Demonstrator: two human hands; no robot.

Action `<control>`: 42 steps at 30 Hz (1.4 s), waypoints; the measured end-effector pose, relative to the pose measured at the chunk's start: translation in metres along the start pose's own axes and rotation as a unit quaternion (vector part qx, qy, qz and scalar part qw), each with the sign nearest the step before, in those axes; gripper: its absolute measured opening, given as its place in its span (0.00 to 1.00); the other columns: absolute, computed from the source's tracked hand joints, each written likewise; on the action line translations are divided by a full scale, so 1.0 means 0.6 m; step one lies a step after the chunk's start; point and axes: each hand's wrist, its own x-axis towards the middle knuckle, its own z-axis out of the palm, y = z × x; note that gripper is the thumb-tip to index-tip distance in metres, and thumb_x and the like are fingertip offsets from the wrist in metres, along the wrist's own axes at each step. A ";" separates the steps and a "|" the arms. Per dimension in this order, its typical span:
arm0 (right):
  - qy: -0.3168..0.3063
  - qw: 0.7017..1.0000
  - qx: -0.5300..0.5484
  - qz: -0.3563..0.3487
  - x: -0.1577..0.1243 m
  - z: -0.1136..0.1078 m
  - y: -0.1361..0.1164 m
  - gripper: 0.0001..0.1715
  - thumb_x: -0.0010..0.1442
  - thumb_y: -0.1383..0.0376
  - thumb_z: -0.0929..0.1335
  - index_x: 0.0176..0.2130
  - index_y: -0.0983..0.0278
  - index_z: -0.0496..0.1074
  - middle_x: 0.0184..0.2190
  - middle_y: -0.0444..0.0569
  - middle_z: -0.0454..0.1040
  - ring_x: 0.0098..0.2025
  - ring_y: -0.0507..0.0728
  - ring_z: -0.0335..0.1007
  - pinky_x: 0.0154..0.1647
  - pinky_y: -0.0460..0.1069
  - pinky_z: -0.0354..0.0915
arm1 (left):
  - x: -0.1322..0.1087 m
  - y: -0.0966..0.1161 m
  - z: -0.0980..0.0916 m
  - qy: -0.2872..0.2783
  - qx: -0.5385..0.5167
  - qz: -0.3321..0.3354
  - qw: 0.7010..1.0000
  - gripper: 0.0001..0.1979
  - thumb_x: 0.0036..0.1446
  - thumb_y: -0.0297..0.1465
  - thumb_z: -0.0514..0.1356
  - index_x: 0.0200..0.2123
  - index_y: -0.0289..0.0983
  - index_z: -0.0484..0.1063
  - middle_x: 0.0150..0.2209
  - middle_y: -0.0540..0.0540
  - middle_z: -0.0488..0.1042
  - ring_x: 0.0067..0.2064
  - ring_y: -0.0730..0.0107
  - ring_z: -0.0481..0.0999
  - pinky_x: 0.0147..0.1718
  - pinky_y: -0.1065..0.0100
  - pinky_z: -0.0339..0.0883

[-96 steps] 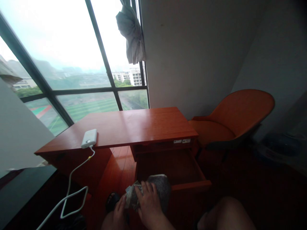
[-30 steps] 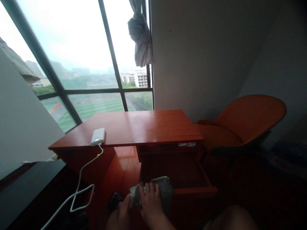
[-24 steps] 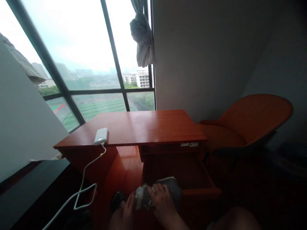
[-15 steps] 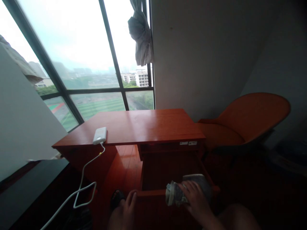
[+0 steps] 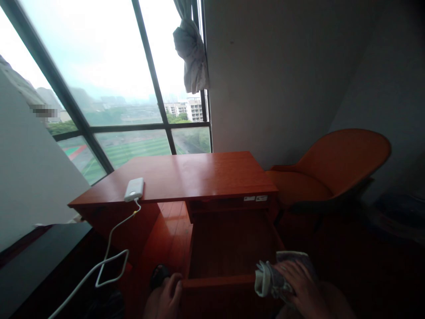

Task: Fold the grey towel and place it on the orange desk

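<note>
— Where was my right hand [image 5: 300, 283]?
— At five o'clock, palm down. Your fingers were curled tight over the folded grey cloth [image 5: 265, 282], just right of the open drawer [image 5: 222, 282].
— And my left hand [image 5: 168, 294]?
— At seven o'clock, loosely curled and holding nothing, by the drawer's front corner. I judge you were mid-carry, and setting the cloth down would have needed a level wrist.

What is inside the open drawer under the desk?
The open drawer shows only a bare, dim wooden bottom. Its back part, under the desk, is hidden.
</note>
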 end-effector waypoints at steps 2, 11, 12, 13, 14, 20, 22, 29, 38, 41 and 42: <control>-0.015 1.000 0.025 0.009 -0.011 -0.012 -0.008 0.31 0.55 0.51 0.69 0.58 0.44 0.67 0.61 0.41 0.72 0.65 0.65 0.64 0.70 0.68 0.54 | -0.012 -0.003 -0.007 -0.007 -0.012 0.013 1.000 0.19 0.63 0.43 0.47 0.44 0.48 0.76 0.35 0.49 0.83 0.38 0.63 0.82 0.34 0.70 0.68; 0.154 0.963 0.210 0.071 -0.025 -0.013 0.042 0.31 0.52 0.48 0.68 0.50 0.62 0.76 0.54 0.60 0.77 0.57 0.66 0.73 0.59 0.61 0.71 | -0.028 -0.013 0.019 0.063 -0.144 -0.021 0.987 0.18 0.52 0.43 0.52 0.34 0.44 0.79 0.37 0.46 0.83 0.44 0.57 0.81 0.45 0.64 0.73; 0.161 0.958 0.225 0.080 -0.023 -0.011 0.047 0.32 0.53 0.48 0.67 0.51 0.64 0.75 0.56 0.61 0.76 0.58 0.65 0.72 0.60 0.61 0.70 | -0.029 -0.012 0.022 0.064 -0.156 -0.029 0.985 0.18 0.51 0.44 0.52 0.34 0.44 0.79 0.37 0.46 0.83 0.44 0.56 0.81 0.45 0.63 0.73; 0.160 0.956 0.231 0.084 -0.022 -0.010 0.049 0.33 0.53 0.48 0.66 0.52 0.65 0.74 0.57 0.62 0.74 0.59 0.64 0.71 0.62 0.60 0.69 | -0.031 -0.010 0.024 0.066 -0.165 -0.037 0.983 0.18 0.50 0.45 0.53 0.33 0.43 0.79 0.37 0.45 0.83 0.44 0.54 0.80 0.46 0.61 0.73; 0.155 0.958 0.227 0.082 -0.020 -0.008 0.048 0.34 0.54 0.48 0.66 0.52 0.65 0.74 0.58 0.62 0.73 0.60 0.64 0.70 0.63 0.61 0.67 | -0.033 -0.009 0.027 0.067 -0.174 -0.043 0.982 0.19 0.49 0.45 0.53 0.33 0.42 0.79 0.37 0.44 0.82 0.44 0.53 0.80 0.46 0.59 0.73; 0.072 0.990 0.102 0.068 -0.006 -0.011 -0.006 0.33 0.56 0.44 0.64 0.54 0.59 0.73 0.58 0.53 0.75 0.63 0.65 0.66 0.67 0.66 0.60 | -0.045 -0.012 0.039 0.082 -0.225 -0.080 0.968 0.22 0.48 0.48 0.53 0.34 0.38 0.77 0.38 0.40 0.82 0.46 0.50 0.80 0.48 0.56 0.74; 0.044 0.994 0.080 0.064 -0.001 -0.019 -0.032 0.32 0.57 0.44 0.63 0.54 0.58 0.73 0.57 0.51 0.75 0.63 0.66 0.66 0.67 0.67 0.60 | -0.048 -0.014 0.039 0.075 -0.225 -0.078 0.968 0.23 0.48 0.49 0.53 0.33 0.39 0.77 0.38 0.41 0.82 0.46 0.50 0.80 0.48 0.56 0.74; -0.008 0.985 0.171 0.037 0.025 -0.028 -0.103 0.30 0.56 0.47 0.65 0.52 0.59 0.74 0.54 0.56 0.77 0.58 0.67 0.71 0.61 0.62 0.64 | -0.054 -0.019 0.036 0.075 -0.231 -0.076 0.967 0.22 0.47 0.52 0.55 0.33 0.42 0.76 0.37 0.44 0.83 0.46 0.49 0.81 0.47 0.56 0.75; -0.040 0.762 0.637 0.111 0.060 -0.063 -0.227 0.33 0.52 0.48 0.71 0.53 0.60 0.71 0.45 0.49 0.82 0.46 0.60 0.77 0.52 0.56 0.68 | -0.062 -0.001 0.033 0.099 -0.166 -0.015 0.981 0.18 0.54 0.45 0.53 0.35 0.40 0.76 0.38 0.41 0.80 0.44 0.52 0.80 0.46 0.55 0.74; -0.012 0.650 0.742 0.164 0.068 -0.082 -0.253 0.29 0.53 0.49 0.70 0.51 0.58 0.70 0.39 0.45 0.82 0.42 0.57 0.78 0.48 0.55 0.71 | -0.067 0.021 0.033 0.108 -0.130 0.032 0.985 0.19 0.56 0.41 0.53 0.44 0.38 0.75 0.45 0.38 0.79 0.50 0.52 0.78 0.50 0.52 0.72; -0.005 0.619 0.765 0.176 0.071 -0.089 -0.260 0.27 0.53 0.49 0.71 0.48 0.58 0.70 0.37 0.44 0.82 0.41 0.57 0.78 0.47 0.55 0.72 | -0.068 0.031 0.034 0.102 -0.125 0.050 0.986 0.19 0.57 0.40 0.53 0.45 0.38 0.75 0.47 0.38 0.78 0.51 0.52 0.77 0.51 0.52 0.72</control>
